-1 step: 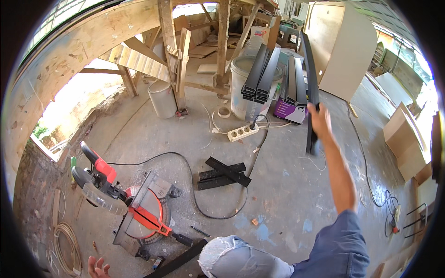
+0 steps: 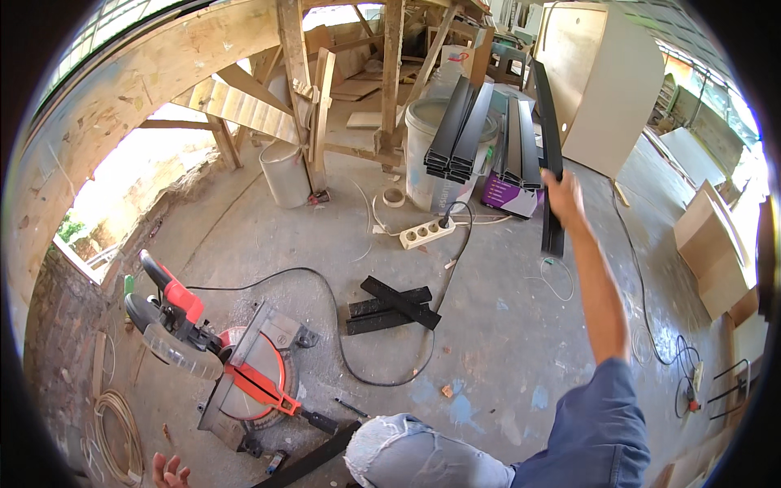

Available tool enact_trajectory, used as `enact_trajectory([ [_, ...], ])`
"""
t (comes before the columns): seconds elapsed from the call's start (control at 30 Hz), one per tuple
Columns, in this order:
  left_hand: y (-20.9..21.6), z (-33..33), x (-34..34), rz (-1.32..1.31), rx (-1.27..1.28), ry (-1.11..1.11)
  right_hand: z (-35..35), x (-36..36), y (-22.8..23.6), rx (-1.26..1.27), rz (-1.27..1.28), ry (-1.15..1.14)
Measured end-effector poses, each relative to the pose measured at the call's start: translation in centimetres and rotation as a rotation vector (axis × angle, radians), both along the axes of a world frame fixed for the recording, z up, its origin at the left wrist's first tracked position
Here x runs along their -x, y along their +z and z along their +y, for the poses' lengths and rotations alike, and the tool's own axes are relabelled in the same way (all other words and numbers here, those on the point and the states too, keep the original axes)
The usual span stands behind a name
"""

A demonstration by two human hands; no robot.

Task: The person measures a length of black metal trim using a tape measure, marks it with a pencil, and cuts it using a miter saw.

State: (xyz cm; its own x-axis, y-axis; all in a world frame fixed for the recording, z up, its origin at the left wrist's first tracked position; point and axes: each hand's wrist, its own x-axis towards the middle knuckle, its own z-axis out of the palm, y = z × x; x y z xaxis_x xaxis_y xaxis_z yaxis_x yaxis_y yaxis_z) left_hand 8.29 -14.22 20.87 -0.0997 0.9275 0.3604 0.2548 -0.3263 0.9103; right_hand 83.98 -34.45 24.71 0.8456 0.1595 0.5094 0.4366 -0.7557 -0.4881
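Note:
At arm's length to the right, my right hand [image 2: 565,198] is closed around a long black channel-shaped profile [image 2: 550,122], which stands steeply beside the other profiles. More dark profiles [image 2: 460,134] lie stacked on a white bucket [image 2: 419,179], and a second bundle [image 2: 518,146] rests over a purple box [image 2: 503,195]. My left hand [image 2: 169,472] shows only partly at the lower left edge, fingers apart and holding nothing. The nearest thing to it is a red and grey mitre saw [image 2: 260,378] on the floor. By my knee lies another black profile [image 2: 313,457].
Short black offcuts [image 2: 394,305] lie crossed on the concrete floor. Behind them a power strip [image 2: 427,233] feeds a black cable [image 2: 338,325] looping toward the saw. A roll of tape [image 2: 394,197], a coiled hose [image 2: 118,435] and a pale cabinet [image 2: 614,89] stand or lie around.
My right hand has moved slightly farther away, and the profile's lower end has swung up and a little right. My left hand has barely shifted.

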Motion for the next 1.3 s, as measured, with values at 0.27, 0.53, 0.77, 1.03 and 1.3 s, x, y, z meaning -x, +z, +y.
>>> enact_trajectory([
  [0.27, -1.5, 1.4, 7.1, 0.116, 0.095, 0.137, 6.5, -16.8, 1.5, 0.21, 0.098, -0.11],
  [0.53, -5.0, 3.6, 15.0, 0.236, 0.149, 0.168, 8.4, -19.6, 0.4, 0.356, 0.13, -0.129],
  [0.77, -7.5, 8.0, 15.7, 0.161, 0.364, 0.044, 7.4, -20.1, 0.6, 0.47, 0.181, -0.199],
  [1.03, -4.5, 5.1, 15.5, 0.217, 0.505, -0.089, 11.8, -7.3, 3.8, 0.426, -0.217, -0.391],
  [1.3, -2.8, 7.5, 0.4, 0.452, 0.312, -0.043, 15.5, 25.4, 1.2, -0.045, 0.117, 1.326],
])
